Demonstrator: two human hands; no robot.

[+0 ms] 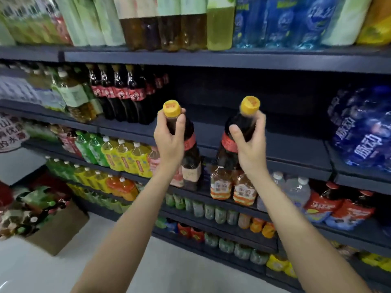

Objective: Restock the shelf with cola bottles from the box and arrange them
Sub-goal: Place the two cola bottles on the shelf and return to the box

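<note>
My left hand is closed around one dark plastic cola bottle with yellow cap, my right hand around a second one, both upright before the dark shelf.

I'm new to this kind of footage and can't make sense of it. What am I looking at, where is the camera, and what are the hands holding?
There is no machine here. A person wears one wide-angle camera on the head, looking forward and down, so the two bare arms reaching into the picture are that person's own.

The left hand grips one dark cola bottle by its neck, and the right hand grips another cola bottle the same way. Both bottles have yellow caps and red labels and are raised in front of a dark shelf with bare space on it.

On that shelf, to the left, stands a row of matching cola bottles. Other shelves hold many coloured drinks. At lower left, on the floor, a cardboard box holds more bottles.
</note>
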